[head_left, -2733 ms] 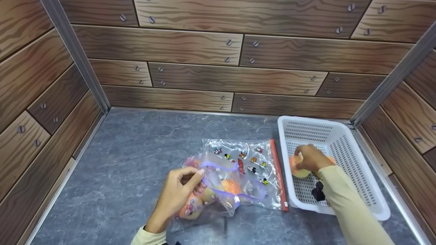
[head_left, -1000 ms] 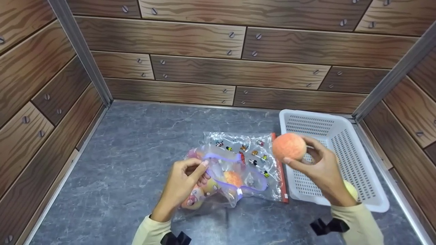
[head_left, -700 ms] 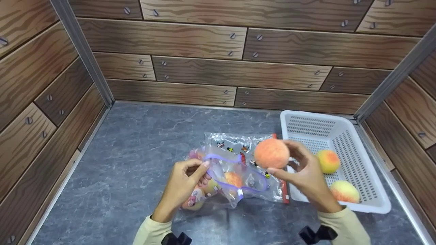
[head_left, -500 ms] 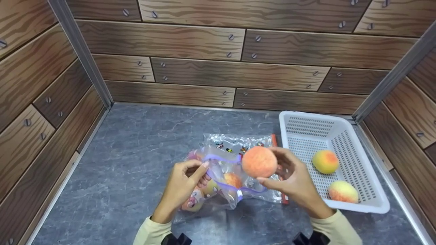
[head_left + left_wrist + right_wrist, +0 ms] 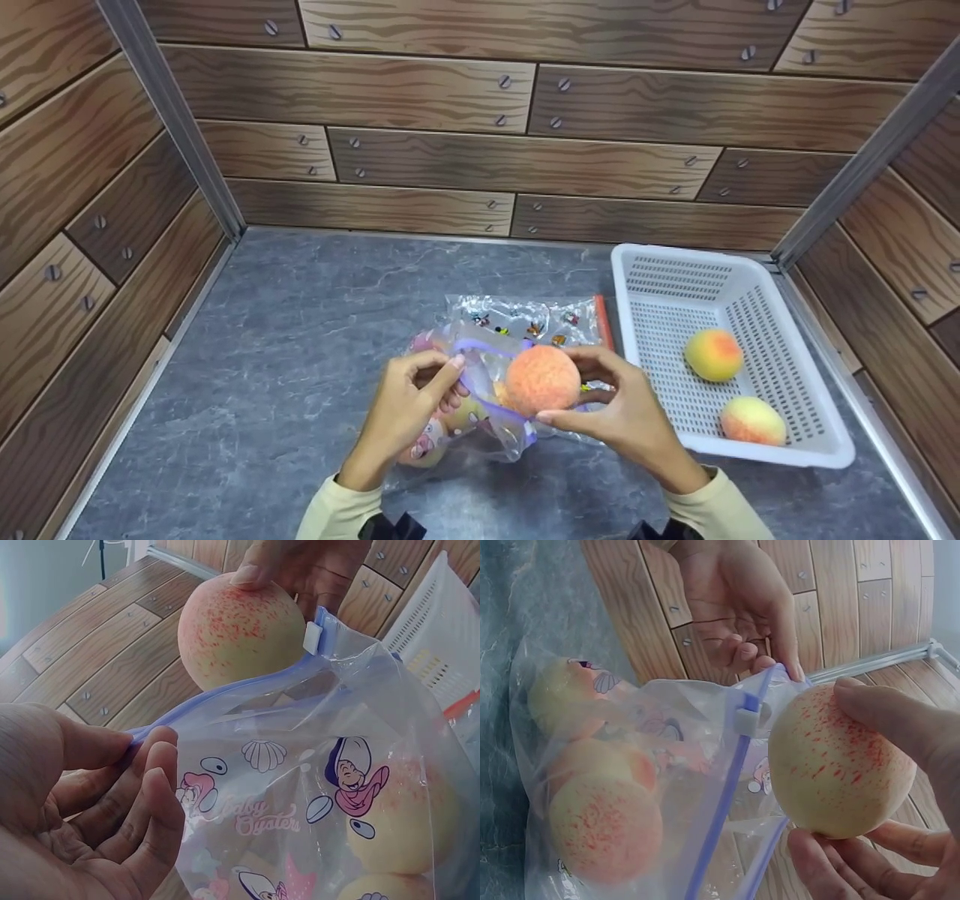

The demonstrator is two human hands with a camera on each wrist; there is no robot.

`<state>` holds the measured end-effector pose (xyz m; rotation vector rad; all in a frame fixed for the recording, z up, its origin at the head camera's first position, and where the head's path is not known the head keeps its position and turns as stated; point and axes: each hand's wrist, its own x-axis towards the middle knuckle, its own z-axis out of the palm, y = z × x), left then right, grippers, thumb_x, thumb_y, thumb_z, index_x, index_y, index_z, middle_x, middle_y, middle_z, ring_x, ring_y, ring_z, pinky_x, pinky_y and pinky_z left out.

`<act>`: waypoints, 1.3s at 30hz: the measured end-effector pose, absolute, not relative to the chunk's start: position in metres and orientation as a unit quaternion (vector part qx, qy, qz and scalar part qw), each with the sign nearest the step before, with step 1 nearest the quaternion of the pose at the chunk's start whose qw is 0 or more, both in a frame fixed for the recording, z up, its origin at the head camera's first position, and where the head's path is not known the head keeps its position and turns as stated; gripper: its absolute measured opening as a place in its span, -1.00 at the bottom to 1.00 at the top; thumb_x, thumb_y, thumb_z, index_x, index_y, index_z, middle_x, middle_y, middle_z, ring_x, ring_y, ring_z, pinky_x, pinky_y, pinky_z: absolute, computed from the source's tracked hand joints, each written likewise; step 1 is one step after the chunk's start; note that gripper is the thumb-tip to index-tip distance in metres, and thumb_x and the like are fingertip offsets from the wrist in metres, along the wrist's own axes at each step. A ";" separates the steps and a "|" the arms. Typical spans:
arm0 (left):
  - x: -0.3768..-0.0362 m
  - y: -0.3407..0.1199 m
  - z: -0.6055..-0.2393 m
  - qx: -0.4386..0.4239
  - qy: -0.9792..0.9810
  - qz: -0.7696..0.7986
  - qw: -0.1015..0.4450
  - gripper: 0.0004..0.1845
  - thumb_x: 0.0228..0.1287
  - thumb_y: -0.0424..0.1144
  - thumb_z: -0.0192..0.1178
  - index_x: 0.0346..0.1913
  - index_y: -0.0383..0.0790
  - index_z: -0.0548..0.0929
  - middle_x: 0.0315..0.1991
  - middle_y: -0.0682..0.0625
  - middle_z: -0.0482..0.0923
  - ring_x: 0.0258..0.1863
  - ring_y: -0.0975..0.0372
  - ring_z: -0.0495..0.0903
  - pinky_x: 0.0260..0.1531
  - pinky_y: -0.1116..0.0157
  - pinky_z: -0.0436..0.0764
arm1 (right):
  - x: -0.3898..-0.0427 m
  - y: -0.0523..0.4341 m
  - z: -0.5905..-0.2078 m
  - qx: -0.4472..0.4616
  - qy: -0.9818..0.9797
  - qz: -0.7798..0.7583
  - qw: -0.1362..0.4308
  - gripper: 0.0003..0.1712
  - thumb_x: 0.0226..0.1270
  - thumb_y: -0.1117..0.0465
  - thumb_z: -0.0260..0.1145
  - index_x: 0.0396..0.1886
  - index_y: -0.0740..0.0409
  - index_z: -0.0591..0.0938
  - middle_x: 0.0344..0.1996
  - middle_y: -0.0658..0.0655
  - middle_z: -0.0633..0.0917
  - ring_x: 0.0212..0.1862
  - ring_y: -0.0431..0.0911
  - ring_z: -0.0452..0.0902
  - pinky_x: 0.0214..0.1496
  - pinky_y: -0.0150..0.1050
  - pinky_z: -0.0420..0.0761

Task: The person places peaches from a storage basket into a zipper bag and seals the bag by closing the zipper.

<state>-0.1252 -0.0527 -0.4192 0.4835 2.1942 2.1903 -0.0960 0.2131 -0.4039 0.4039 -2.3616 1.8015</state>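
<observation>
Clear, crinkly plastic forms a zip bag [image 5: 262, 787] with a lilac seal [image 5: 724, 802] and cartoon prints, bulging with round peaches [image 5: 607, 829] at the near centre of a grey marbled tabletop [image 5: 315, 322]. The left hand [image 5: 412, 397] pinches its rim between thumb and fingers. The right hand [image 5: 626, 409], curved wide, grips a matte, red-speckled peach [image 5: 544, 380] at the bag's gaping mouth. Beyond lies a glossy, flat, red-edged bag [image 5: 540, 311]. To the right, a white perforated plastic basket [image 5: 664, 330] holds a yellow peach [image 5: 714, 355] and, nearer, a paler peach [image 5: 753, 421].
</observation>
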 end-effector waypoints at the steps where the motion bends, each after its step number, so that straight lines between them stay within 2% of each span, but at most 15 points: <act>1: -0.125 -0.053 -0.419 0.154 0.700 0.697 0.002 -0.74 0.47 -0.31 0.21 -0.39 -0.41 0.69 -0.55 -0.11 0.61 -0.60 0.26 0.56 -0.54 0.38 0.62 | -0.096 0.213 -0.404 0.128 -0.786 0.601 0.070 -0.26 -0.23 0.35 0.74 0.08 0.16 0.67 -0.14 0.15 0.72 -0.13 0.01 0.68 -0.21 -0.12 0.76; 11: -0.126 -0.053 -0.420 0.162 0.695 0.700 0.008 -0.71 0.47 -0.29 0.20 -0.38 -0.47 0.68 -0.55 -0.12 0.60 -0.60 0.26 0.56 -0.54 0.39 0.62 | -0.096 0.212 -0.406 0.081 -0.792 0.604 0.045 -0.28 -0.21 0.36 0.74 0.07 0.23 0.67 -0.08 0.21 0.68 -0.13 0.05 0.69 -0.15 -0.13 0.76; 19: -0.126 -0.053 -0.421 0.160 0.695 0.701 0.013 -0.72 0.47 -0.30 0.21 -0.36 -0.47 0.68 -0.53 -0.16 0.62 -0.59 0.26 0.57 -0.53 0.38 0.63 | -0.097 0.212 -0.408 0.058 -0.809 0.584 0.037 -0.27 -0.25 0.30 0.77 0.05 0.18 0.69 -0.06 0.20 0.64 -0.17 0.04 0.69 -0.16 -0.17 0.76; 28: -0.126 -0.053 -0.420 0.159 0.700 0.696 0.006 -0.73 0.47 -0.29 0.21 -0.38 -0.41 0.69 -0.53 -0.12 0.61 -0.59 0.26 0.57 -0.51 0.37 0.64 | -0.099 0.209 -0.408 0.057 -0.823 0.564 0.041 -0.26 -0.27 0.22 0.79 0.03 0.16 0.70 -0.07 0.17 0.67 -0.19 0.00 0.69 -0.18 -0.20 0.75; 39: -0.126 -0.056 -0.422 0.152 0.700 0.697 0.012 -0.71 0.47 -0.27 0.21 -0.37 -0.44 0.69 -0.53 -0.16 0.61 -0.59 0.26 0.56 -0.52 0.38 0.63 | -0.098 0.209 -0.406 0.076 -0.816 0.571 0.034 -0.29 -0.18 0.25 0.75 0.06 0.24 0.67 -0.04 0.25 0.66 -0.22 0.01 0.70 -0.17 -0.19 0.75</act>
